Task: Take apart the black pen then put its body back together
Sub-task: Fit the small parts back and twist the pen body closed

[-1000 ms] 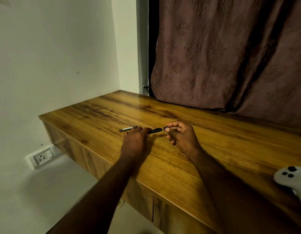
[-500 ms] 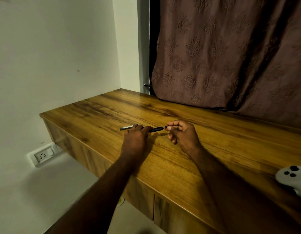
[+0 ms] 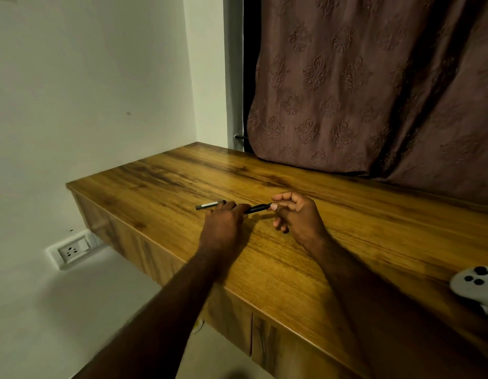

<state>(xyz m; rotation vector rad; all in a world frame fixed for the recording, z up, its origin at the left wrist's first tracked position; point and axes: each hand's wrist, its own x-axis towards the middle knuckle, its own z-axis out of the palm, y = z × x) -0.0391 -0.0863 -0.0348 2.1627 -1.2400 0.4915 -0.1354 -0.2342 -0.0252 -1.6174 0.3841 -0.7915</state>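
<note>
Black and slim, the pen (image 3: 257, 208) lies nearly level a little left of the middle of the frame, held between two hands over a wooden desk (image 3: 346, 242). The left hand (image 3: 223, 224) shows its back, with the fingers curled down over the pen's middle so that this stretch is hidden. A short end with a pale grey band sticks out past the knuckles toward the left of the frame. The right hand (image 3: 299, 214) pinches the pen's other end between thumb and forefinger, its other fingers loosely curled below. A short black stretch of the pen shows in the gap between the two hands, and a dark shadow falls on the wood just below it. Whether the pen is in one piece or loosened at a joint is too small to tell. Both bare forearms reach in from the bottom of the frame.

The desk runs from the middle left down to the lower right, with cupboard doors (image 3: 278, 348) under its front edge. A dull brown curtain (image 3: 374, 91) with a raised pattern fills the upper right, its hem meeting the desk's far edge. A white wall (image 3: 86, 91) takes the upper left, with a white socket (image 3: 73, 248) at the lower left. A white controller (image 3: 475, 287) with dark buttons sits on the desk at the right edge.
</note>
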